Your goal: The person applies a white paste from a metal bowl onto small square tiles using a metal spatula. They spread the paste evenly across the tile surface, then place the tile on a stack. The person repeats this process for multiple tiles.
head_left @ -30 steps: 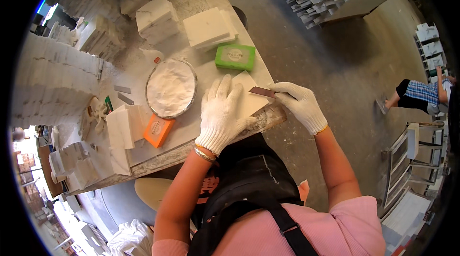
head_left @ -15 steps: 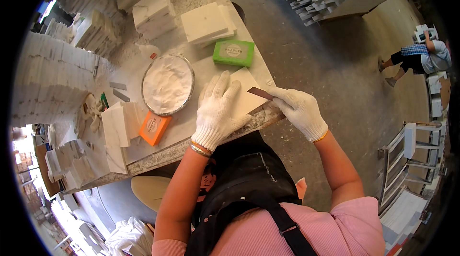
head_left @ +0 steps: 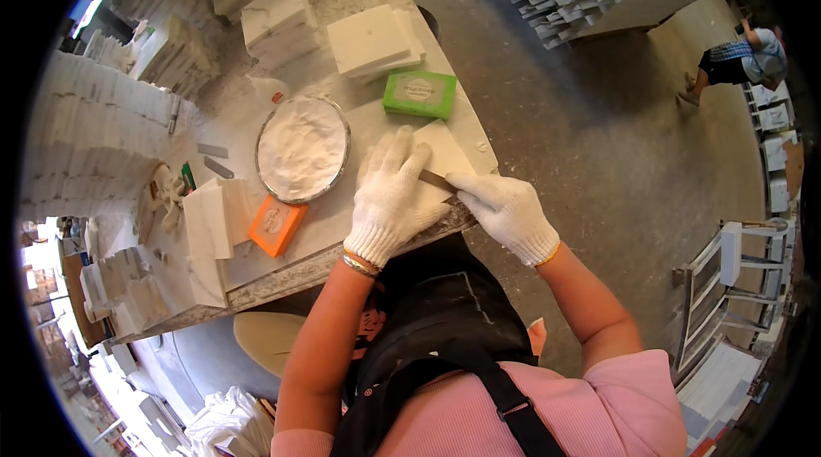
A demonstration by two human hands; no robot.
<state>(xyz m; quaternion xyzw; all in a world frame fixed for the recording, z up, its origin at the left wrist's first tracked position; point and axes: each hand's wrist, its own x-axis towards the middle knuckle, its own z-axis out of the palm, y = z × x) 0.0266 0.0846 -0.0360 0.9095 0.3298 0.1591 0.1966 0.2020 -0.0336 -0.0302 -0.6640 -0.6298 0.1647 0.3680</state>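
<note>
My gloved left hand (head_left: pixel 386 192) lies flat on a white tile (head_left: pixel 445 149) at the table's front edge, fingers stretched out, pressing it down. In my gloved right hand (head_left: pixel 506 213) is a thin, flat, dark scraper blade (head_left: pixel 439 181). Its thumb and fingers are closed round the near end, and the blade lies across the tile, its tip close to my left fingers. A green box (head_left: pixel 419 94) stands just beyond the tile. Left of my left hand are a round metal-rimmed pan of white powder (head_left: pixel 301 149) and an orange box (head_left: pixel 277 226).
White tiles (head_left: pixel 368 40) lie stacked farther back on the dusty table (head_left: pixel 333 243). Tall tile stacks (head_left: pixel 94 132) line the left side. Two grey strips (head_left: pixel 218 168) lie left of the pan. Across the floor, a person (head_left: pixel 744 55) stands near a metal rack (head_left: pixel 735 277).
My right hand has moved left with the scraper blade, which now reaches farther over the tile toward my left hand. My left hand stays in place. The distant person has shifted.
</note>
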